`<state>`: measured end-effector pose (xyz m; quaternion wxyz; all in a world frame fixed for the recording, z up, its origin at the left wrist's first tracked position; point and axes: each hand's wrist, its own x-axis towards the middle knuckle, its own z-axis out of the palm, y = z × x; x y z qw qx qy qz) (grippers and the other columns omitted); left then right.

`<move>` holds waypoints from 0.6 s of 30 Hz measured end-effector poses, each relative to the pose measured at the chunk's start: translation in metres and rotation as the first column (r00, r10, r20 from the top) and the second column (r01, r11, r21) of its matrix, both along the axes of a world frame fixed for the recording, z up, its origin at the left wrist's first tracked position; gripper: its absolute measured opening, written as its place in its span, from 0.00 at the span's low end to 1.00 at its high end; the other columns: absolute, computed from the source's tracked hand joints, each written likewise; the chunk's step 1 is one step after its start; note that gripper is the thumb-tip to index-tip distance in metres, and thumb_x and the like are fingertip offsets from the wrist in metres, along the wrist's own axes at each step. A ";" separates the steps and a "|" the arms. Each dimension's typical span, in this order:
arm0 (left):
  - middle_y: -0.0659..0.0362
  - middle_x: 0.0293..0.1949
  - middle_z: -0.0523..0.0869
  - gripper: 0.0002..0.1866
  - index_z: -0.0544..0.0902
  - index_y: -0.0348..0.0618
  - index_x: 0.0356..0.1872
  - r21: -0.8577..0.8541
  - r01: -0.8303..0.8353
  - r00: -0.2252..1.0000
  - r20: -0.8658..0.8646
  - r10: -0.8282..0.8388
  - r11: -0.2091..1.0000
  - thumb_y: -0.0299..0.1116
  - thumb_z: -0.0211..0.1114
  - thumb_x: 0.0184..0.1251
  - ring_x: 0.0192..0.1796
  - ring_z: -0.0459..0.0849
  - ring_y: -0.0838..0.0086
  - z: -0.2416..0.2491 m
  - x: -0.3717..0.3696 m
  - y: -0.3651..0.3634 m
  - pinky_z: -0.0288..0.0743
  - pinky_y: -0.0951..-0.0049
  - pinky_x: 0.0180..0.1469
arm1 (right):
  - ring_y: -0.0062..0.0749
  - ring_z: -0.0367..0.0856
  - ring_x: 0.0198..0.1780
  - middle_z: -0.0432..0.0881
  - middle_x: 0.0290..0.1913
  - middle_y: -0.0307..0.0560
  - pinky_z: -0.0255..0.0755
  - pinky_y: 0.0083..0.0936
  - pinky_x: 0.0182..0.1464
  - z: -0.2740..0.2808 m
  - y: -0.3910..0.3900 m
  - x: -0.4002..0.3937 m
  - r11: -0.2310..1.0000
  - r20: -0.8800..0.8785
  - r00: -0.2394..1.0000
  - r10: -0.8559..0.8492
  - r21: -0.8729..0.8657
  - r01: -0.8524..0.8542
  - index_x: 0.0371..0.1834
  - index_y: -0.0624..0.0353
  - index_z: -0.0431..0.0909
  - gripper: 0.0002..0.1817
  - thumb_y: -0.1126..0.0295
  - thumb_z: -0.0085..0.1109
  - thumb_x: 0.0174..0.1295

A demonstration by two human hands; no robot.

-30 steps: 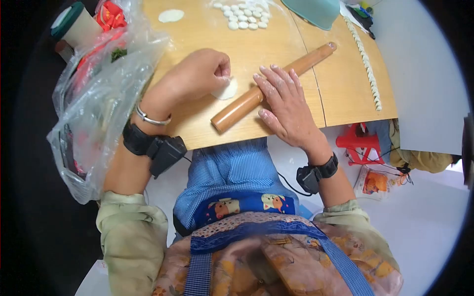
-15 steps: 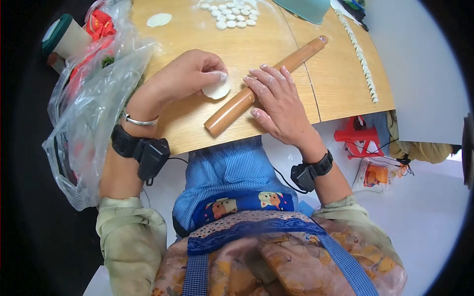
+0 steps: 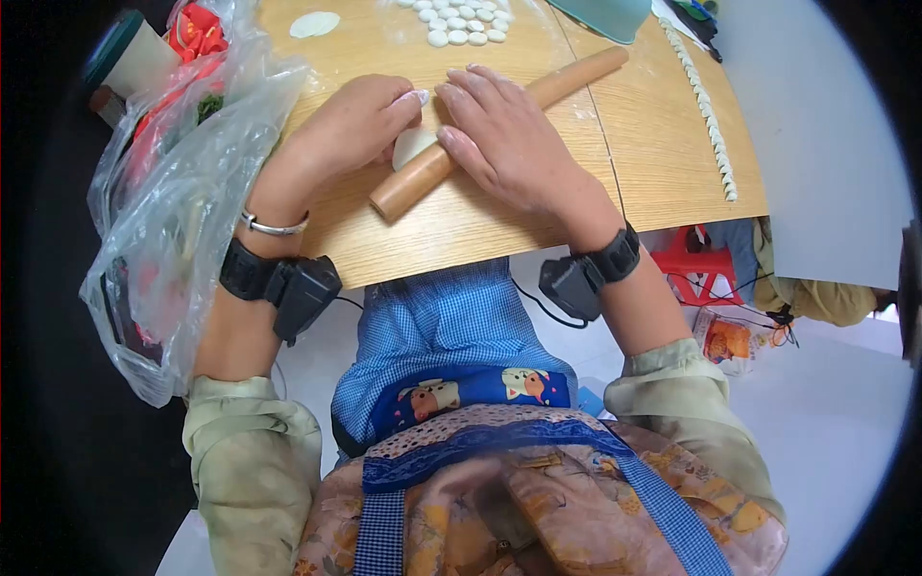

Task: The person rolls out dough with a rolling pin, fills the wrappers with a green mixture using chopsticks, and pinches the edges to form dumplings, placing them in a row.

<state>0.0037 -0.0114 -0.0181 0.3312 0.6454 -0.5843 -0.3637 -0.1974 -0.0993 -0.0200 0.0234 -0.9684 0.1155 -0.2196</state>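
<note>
One dough round (image 3: pixel 413 146) touches the near end of one rolling pin (image 3: pixel 415 184); the right hand (image 3: pixel 504 134) lies flat on it, and the left hand (image 3: pixel 360 120) curls beside the round, its grip hidden. Uneven palm pressure could tear the round. Beyond the pin lie at least fifteen dough pieces (image 3: pixel 457 37).

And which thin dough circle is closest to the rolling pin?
The thin dough circle between the left hand and the rolling pin; the other thin dough lies farther off, near the picture's top.
</note>
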 end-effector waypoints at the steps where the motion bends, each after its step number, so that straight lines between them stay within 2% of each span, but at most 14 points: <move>1: 0.63 0.23 0.78 0.19 0.80 0.36 0.34 0.016 0.013 1.000 0.016 -0.013 1.000 0.41 0.50 0.79 0.24 0.76 0.81 0.000 0.002 -0.001 0.72 0.77 0.26 | 0.51 0.72 0.60 0.76 0.54 0.59 0.64 0.48 0.64 0.002 -0.003 0.007 0.999 0.013 1.000 0.017 0.052 -0.017 0.53 0.64 0.76 0.22 0.56 0.47 0.71; 2: 0.63 0.22 0.78 0.19 0.80 0.37 0.34 0.032 0.025 0.999 0.031 -0.026 0.999 0.40 0.50 0.79 0.24 0.76 0.81 0.000 0.003 -0.002 0.72 0.77 0.26 | 0.51 0.72 0.60 0.76 0.54 0.59 0.64 0.48 0.64 0.001 -0.005 0.013 0.998 0.011 1.000 0.017 0.054 -0.018 0.53 0.64 0.76 0.22 0.56 0.47 0.71; 4: 0.63 0.22 0.77 0.18 0.80 0.37 0.33 -0.009 0.037 0.998 0.058 -0.037 0.999 0.40 0.50 0.79 0.24 0.76 0.81 -0.002 0.005 -0.001 0.72 0.77 0.26 | 0.49 0.74 0.52 0.77 0.46 0.56 0.66 0.46 0.57 0.000 -0.007 0.024 0.999 0.033 0.999 -0.030 0.034 0.029 0.46 0.63 0.76 0.18 0.57 0.50 0.69; 5: 0.63 0.21 0.77 0.18 0.80 0.36 0.33 -0.051 0.053 0.995 0.087 -0.048 0.997 0.39 0.49 0.78 0.24 0.76 0.80 -0.002 0.004 -0.001 0.72 0.77 0.26 | 0.49 0.74 0.52 0.77 0.46 0.56 0.66 0.46 0.57 -0.002 -0.008 0.028 0.999 0.034 0.999 -0.032 0.037 0.031 0.46 0.63 0.76 0.18 0.57 0.50 0.69; 8: 0.63 0.21 0.78 0.16 0.81 0.36 0.33 -0.030 0.013 0.998 0.065 -0.011 0.999 0.38 0.53 0.75 0.25 0.76 0.81 0.002 0.002 0.000 0.71 0.77 0.27 | 0.48 0.74 0.51 0.77 0.45 0.54 0.67 0.44 0.55 -0.006 -0.008 0.029 0.998 0.061 0.996 -0.065 -0.005 0.065 0.44 0.63 0.76 0.17 0.58 0.50 0.68; 9: 0.63 0.21 0.78 0.16 0.81 0.36 0.33 -0.030 0.014 0.998 0.065 -0.012 0.999 0.38 0.53 0.75 0.25 0.76 0.81 0.005 -0.001 0.001 0.71 0.77 0.27 | 0.50 0.73 0.54 0.77 0.47 0.55 0.66 0.46 0.58 -0.005 -0.007 0.025 0.998 0.047 0.997 -0.055 0.040 0.053 0.46 0.62 0.76 0.18 0.57 0.50 0.68; 11: 0.61 0.22 0.80 0.12 0.82 0.34 0.33 0.009 -0.013 0.994 0.106 0.012 1.000 0.35 0.61 0.69 0.26 0.77 0.80 0.008 -0.005 0.003 0.71 0.76 0.28 | 0.51 0.73 0.56 0.77 0.50 0.57 0.65 0.47 0.61 -0.005 -0.005 0.015 0.996 0.033 0.999 -0.041 0.083 0.038 0.47 0.62 0.75 0.18 0.57 0.50 0.69; 13: 0.61 0.23 0.81 0.10 0.82 0.34 0.34 -0.033 0.032 0.990 0.138 -0.027 0.999 0.33 0.64 0.66 0.27 0.77 0.80 0.003 -0.001 0.001 0.72 0.75 0.29 | 0.56 0.68 0.67 0.74 0.60 0.60 0.57 0.51 0.71 -0.008 0.003 -0.004 0.999 0.046 0.998 -0.044 0.034 0.043 0.56 0.62 0.74 0.23 0.55 0.49 0.70; 14: 0.60 0.24 0.82 0.09 0.83 0.33 0.34 -0.070 0.083 0.982 0.175 -0.070 0.994 0.31 0.66 0.63 0.28 0.78 0.79 0.000 0.000 0.001 0.73 0.75 0.31 | 0.56 0.68 0.67 0.74 0.60 0.60 0.57 0.51 0.71 -0.009 0.009 -0.013 0.999 0.045 0.998 -0.042 0.033 0.041 0.56 0.62 0.74 0.23 0.55 0.49 0.70; 16: 0.60 0.24 0.82 0.08 0.82 0.33 0.33 -0.087 0.074 0.981 0.185 -0.057 0.993 0.30 0.67 0.62 0.28 0.78 0.78 -0.001 -0.001 0.001 0.73 0.74 0.32 | 0.58 0.58 0.76 0.66 0.70 0.62 0.45 0.52 0.78 -0.007 0.024 -0.034 0.991 -0.052 0.991 -0.124 0.035 0.126 0.67 0.62 0.69 0.29 0.53 0.49 0.70; 18: 0.60 0.24 0.82 0.08 0.82 0.33 0.32 -0.101 0.065 0.980 0.195 -0.044 0.993 0.29 0.67 0.61 0.29 0.78 0.78 -0.002 0.000 0.001 0.74 0.73 0.33 | 0.57 0.56 0.77 0.65 0.72 0.61 0.44 0.52 0.79 -0.002 0.037 -0.055 0.986 -0.084 0.987 -0.140 0.079 0.146 0.70 0.61 0.66 0.30 0.53 0.49 0.70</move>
